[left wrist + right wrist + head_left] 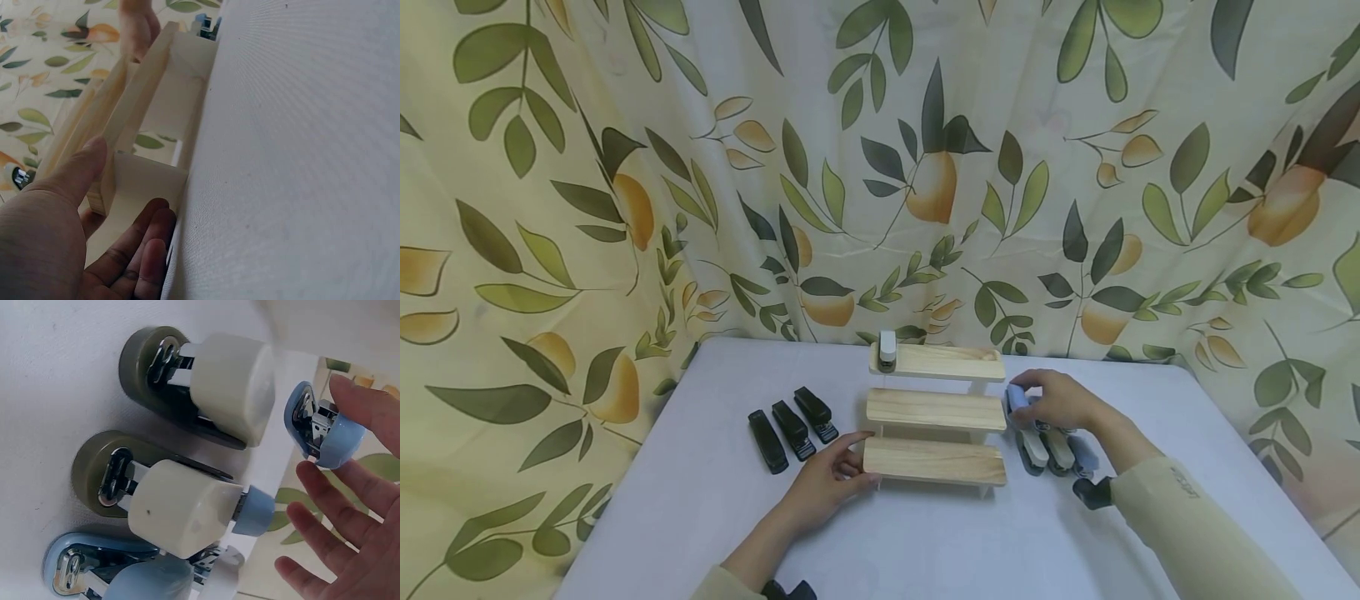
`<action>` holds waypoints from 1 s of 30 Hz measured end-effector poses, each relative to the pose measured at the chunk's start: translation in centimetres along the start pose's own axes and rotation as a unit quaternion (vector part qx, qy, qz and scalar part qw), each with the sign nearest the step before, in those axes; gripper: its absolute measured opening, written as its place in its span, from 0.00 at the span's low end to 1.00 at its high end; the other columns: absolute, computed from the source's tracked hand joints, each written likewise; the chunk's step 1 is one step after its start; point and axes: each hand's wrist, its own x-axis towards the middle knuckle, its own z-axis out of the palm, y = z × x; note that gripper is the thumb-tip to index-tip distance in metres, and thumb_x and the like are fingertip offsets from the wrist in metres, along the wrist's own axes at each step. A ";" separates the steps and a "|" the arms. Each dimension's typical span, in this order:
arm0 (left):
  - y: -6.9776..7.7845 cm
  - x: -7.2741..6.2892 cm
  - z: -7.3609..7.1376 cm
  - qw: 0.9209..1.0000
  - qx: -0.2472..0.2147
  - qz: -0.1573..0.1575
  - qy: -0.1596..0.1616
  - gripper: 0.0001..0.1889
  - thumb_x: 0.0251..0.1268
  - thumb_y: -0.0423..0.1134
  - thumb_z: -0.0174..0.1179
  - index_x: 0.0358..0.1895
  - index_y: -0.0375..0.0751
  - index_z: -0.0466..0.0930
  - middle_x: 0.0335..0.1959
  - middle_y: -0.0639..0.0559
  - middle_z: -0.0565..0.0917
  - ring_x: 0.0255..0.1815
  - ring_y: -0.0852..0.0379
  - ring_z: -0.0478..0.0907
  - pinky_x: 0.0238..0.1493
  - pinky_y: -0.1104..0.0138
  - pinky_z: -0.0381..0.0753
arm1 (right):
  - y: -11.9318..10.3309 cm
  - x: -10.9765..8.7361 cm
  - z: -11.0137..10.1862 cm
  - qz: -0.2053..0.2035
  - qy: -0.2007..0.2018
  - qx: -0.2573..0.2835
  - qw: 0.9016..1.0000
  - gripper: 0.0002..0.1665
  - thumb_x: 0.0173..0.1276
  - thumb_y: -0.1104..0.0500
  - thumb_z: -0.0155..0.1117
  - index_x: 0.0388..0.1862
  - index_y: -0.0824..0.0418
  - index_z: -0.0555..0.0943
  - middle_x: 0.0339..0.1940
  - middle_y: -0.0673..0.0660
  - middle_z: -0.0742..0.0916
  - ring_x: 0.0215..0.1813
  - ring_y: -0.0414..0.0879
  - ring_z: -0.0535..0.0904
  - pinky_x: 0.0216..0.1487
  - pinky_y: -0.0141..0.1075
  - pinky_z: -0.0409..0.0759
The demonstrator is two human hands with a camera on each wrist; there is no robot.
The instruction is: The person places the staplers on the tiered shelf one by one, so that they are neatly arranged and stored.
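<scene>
Stapler [342, 439]: small and light blue, it was in my right hand, just right of the rack [936, 408], at the far end of the group there. I could not tell whether its base touched the table [647, 525].
Right hand [1062, 396]: I pinched that stapler between thumb and fingertips, my lower fingers spread apart.
Left hand [829, 486]: I gripped the left end of the near tier [934, 461], thumb on its near edge, lower fingers loosely bent beside a white support [150, 172].
Right group: two cream staplers [181, 506] with olive bases stood side by side, a second blue stapler [150, 578] next to them; others behind were partly hidden.
Rack: three wooden tiers rose toward the far side, and a white stapler [887, 348] sat at the far tier's left end.
Left group: three black staplers [792, 429] lay in a slanting row, apart from the rack.
Backdrop: a curtain [880, 250] with leaves and fruit hung beyond the table.
</scene>
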 end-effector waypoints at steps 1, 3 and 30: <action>0.0 0.0 0.0 1.000 0.000 -0.001 0.000 0.34 0.63 0.58 0.71 0.72 0.72 0.70 0.43 0.60 0.86 0.45 0.60 0.82 0.48 0.61 0.77 | -0.1 -0.1 -0.1 -0.002 0.002 0.003 1.000 0.42 0.61 0.45 0.78 0.69 0.63 0.76 0.68 0.68 0.81 0.67 0.68 0.76 0.63 0.68 0.74; 0.0 0.0 0.0 1.000 0.000 -0.003 0.000 0.34 0.63 0.58 0.71 0.72 0.71 0.71 0.43 0.60 0.86 0.45 0.60 0.82 0.48 0.62 0.78 | -0.3 -0.3 -0.2 -0.006 0.006 0.008 1.000 0.43 0.60 0.44 0.78 0.69 0.63 0.76 0.68 0.69 0.80 0.69 0.69 0.75 0.63 0.68 0.74; 0.0 0.0 0.0 1.000 0.008 -0.006 0.001 0.34 0.64 0.56 0.71 0.73 0.70 0.71 0.43 0.59 0.86 0.45 0.60 0.82 0.47 0.64 0.79 | -1.1 -2.4 -1.7 -0.044 0.071 0.022 0.996 0.44 0.64 0.41 0.75 0.71 0.63 0.73 0.66 0.70 0.82 0.69 0.71 0.75 0.64 0.71 0.72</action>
